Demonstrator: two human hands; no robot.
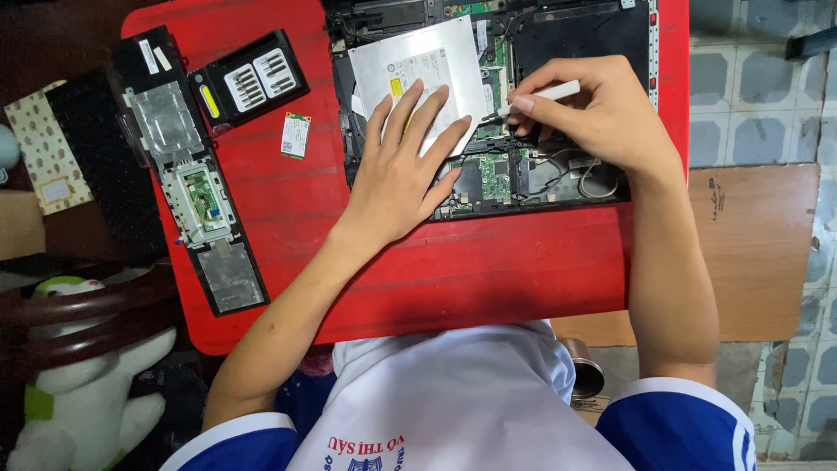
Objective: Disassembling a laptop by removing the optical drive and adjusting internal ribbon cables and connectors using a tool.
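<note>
Left hand (403, 170) lay flat, fingers spread, on silver drive (418, 74) at 12 o'clock | right hand (602, 113) pinched white screwdriver (545, 94), tip on opened laptop (523, 166) at 1 o'clock | risk: tip could slip and gouge board | bit case (248, 80) at 10 o'clock

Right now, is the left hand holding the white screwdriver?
No, the left hand lies flat and open on the silver optical drive, while the right hand grips the white screwdriver.

One opened laptop (540, 166), one optical drive (418, 65), one bit case (248, 78), two hands (401, 170).
</note>
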